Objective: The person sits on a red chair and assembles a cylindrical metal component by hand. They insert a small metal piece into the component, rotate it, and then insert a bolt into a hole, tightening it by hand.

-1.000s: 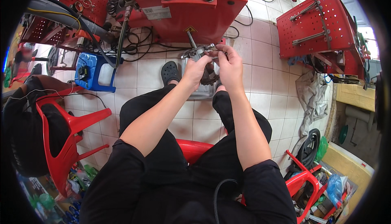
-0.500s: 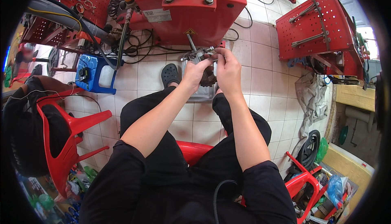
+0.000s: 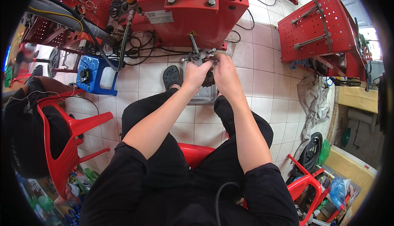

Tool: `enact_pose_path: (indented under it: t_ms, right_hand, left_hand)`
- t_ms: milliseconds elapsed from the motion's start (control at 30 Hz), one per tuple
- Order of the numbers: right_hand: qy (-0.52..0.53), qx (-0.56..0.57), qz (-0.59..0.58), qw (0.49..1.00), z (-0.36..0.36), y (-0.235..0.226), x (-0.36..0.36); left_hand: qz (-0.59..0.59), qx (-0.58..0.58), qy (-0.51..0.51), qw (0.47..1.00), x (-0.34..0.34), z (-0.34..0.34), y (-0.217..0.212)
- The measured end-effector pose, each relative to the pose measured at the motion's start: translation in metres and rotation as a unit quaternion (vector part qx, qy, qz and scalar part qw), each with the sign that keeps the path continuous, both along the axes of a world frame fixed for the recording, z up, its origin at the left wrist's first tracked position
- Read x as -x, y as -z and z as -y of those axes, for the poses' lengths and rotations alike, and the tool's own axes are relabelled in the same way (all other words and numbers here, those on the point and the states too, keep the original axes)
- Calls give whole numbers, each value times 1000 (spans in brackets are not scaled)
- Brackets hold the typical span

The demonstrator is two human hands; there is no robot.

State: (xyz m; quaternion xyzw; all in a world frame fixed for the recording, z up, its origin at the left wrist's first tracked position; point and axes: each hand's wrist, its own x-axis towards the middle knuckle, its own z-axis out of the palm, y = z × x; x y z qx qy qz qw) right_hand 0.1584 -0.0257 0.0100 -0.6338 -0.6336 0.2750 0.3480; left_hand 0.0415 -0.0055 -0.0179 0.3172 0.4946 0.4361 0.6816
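Observation:
I sit on a red plastic chair [image 3: 193, 154] with both arms stretched forward over my knees. My left hand [image 3: 196, 74] and my right hand [image 3: 223, 74] are closed side by side on a small grey metal part [image 3: 199, 56] with a thin rod sticking up from it. The part hangs just above a shallow metal tray [image 3: 204, 98] on the tiled floor between my feet. A black clog [image 3: 171, 77] covers my left foot. My fingers hide most of the part's body.
A big red machine [image 3: 193, 8] stands right ahead, with black cables [image 3: 139, 49] on the floor at its base. A blue plastic stool [image 3: 93, 74] is left of it, a red perforated rack [image 3: 318, 28] at the right, a red chair [image 3: 67, 144] at my left, a grey rag [image 3: 312, 98] beside the rack.
Both hands stay on the metal part above the tray; the fingers have shifted only slightly on it. Nothing else has moved.

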Motion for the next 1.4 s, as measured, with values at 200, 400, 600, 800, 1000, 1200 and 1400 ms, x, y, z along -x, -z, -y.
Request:
enact_pose_path:
  t_ms: [200,400,600,800,1000,1200,1400]
  right_hand:
    - [28,26,-74,997,-2,-13,1]
    - [47,60,-113,991,-2,-19,2]
    - [34,34,-134,990,-3,-13,2]
    - [28,33,-119,992,-3,-6,1]
    - [33,50,-145,988,-2,-5,2]
    - [36,25,-99,994,-3,0,-2]
    - [30,15,-82,996,-3,-1,0]
  left_hand:
    - [74,-10,-9,997,0,-3,0]
    - [93,-24,-13,995,0,-4,0]
    - [123,12,-26,992,0,-3,1]
    - [113,10,-26,993,0,-4,2]
    - [137,13,-23,990,1,-4,5]
    - [150,39,-14,988,0,-4,0]
    - [83,3,-6,997,1,-5,-2]
